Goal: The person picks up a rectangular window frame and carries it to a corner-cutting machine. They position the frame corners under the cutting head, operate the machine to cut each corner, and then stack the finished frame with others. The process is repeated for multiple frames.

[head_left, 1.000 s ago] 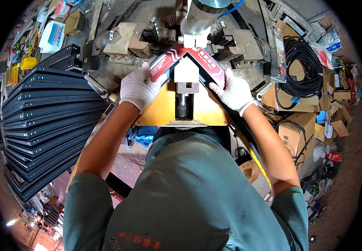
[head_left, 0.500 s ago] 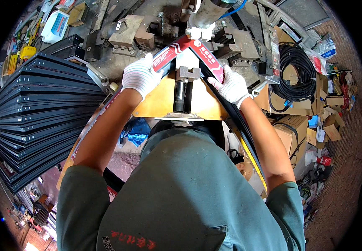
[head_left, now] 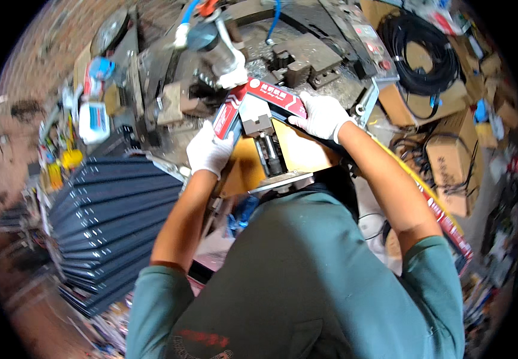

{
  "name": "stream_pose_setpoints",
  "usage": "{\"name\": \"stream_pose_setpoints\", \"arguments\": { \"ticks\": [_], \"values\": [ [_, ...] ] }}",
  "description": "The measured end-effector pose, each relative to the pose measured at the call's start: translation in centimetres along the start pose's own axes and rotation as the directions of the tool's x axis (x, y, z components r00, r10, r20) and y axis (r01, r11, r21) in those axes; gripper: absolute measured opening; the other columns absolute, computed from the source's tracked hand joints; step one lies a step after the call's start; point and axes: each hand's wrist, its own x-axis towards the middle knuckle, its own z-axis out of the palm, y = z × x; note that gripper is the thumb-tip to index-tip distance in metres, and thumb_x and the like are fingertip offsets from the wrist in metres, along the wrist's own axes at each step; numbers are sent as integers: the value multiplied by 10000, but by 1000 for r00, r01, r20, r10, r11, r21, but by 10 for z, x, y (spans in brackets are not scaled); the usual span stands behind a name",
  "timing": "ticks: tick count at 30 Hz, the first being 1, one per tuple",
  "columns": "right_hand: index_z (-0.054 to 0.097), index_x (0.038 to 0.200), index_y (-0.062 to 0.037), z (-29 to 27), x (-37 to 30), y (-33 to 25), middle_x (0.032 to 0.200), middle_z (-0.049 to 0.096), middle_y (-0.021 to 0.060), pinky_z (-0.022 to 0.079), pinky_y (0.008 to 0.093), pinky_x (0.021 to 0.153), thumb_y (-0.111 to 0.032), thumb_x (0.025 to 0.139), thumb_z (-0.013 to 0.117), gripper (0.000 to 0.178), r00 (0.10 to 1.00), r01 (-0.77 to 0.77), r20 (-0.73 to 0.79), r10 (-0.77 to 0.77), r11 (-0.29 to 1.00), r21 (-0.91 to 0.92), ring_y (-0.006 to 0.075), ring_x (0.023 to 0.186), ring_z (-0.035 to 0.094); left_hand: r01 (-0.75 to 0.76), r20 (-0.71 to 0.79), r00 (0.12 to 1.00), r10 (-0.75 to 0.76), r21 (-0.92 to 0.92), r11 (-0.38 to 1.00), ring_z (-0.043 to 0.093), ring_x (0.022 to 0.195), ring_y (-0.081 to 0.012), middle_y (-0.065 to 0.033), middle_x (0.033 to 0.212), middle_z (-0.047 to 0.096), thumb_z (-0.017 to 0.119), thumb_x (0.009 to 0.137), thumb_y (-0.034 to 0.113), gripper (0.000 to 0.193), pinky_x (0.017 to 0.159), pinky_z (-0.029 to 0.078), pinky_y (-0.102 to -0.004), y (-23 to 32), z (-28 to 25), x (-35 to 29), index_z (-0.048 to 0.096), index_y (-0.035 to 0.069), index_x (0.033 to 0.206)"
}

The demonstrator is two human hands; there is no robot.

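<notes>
A mitred corner of a black frame with red printed film lies in the machine, its tip just below an upright metal cylinder. My left hand, in a white knitted glove, is closed around the corner's left leg. My gloved right hand grips the right leg, thumb on the near side. Between the two legs sits a notched steel block on a slide, with yellowish plates beside it. The far part of the right leg passes beneath my right forearm.
At left, a stack of dark frames fans out. Steel jaw blocks stand behind the corner. To the right are a coil of black cable, a cardboard box and a yellow strip. A white jug stands far left.
The whole view has turned and shifted, with the machine and frame stack slanting differently. Both hands still hold the frame legs; the right hand appears slightly farther from the corner tip.
</notes>
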Motion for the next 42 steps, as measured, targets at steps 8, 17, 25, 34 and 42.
{"name": "stream_pose_setpoints", "arguments": {
  "ticks": [8, 17, 25, 34, 42],
  "values": [
    [598, 1183, -23, -4, -9, 7, 1046, 728, 250, 549, 500, 886, -504, 937, 657, 544, 1000, 15, -4, -14, 997, 76, 444, 978, 699, -13, 9, 1000, 13, 100, 995, 719, 931, -426, -231, 962, 738, 770, 843, 472, 504, 841, 568, -478, 18, -4, -3, 634, 42, 1067],
    [612, 1254, -1, -3, -11, 10, 1070, 727, 254, 548, 490, 897, -492, 941, 654, 584, 999, 35, -6, -35, 995, 96, 434, 994, 700, -73, -59, 996, 72, -19, 997, 720, 833, -336, -184, 942, 747, 830, 830, 400, 467, 797, 563, -379, -2, 17, 0, 662, 41, 1076],
    [610, 1253, 0, -4, -11, 11, 1066, 731, 255, 548, 492, 897, -491, 941, 655, 584, 1000, 28, 7, -29, 995, 97, 438, 989, 702, -68, -60, 996, 68, -5, 998, 716, 848, -368, -201, 944, 743, 826, 831, 407, 480, 801, 564, -391, 3, 13, -1, 663, 31, 1079],
    [609, 1232, -7, -2, -9, 10, 1056, 731, 250, 548, 496, 893, -494, 943, 649, 568, 1000, 26, -4, -26, 995, 92, 438, 987, 702, -52, -51, 997, 52, 6, 999, 712, 912, -419, -242, 972, 736, 807, 830, 459, 553, 818, 565, -427, 5, 11, -1, 668, 7, 1116],
    [607, 1216, -19, -1, -11, 8, 1048, 731, 250, 549, 498, 889, -489, 940, 651, 547, 999, 20, -28, -17, 995, 97, 439, 982, 703, -32, -43, 999, 34, 34, 999, 716, 921, -413, -232, 976, 738, 799, 834, 454, 550, 820, 567, -437, 12, 4, -5, 664, 7, 1124]
  ]
}}
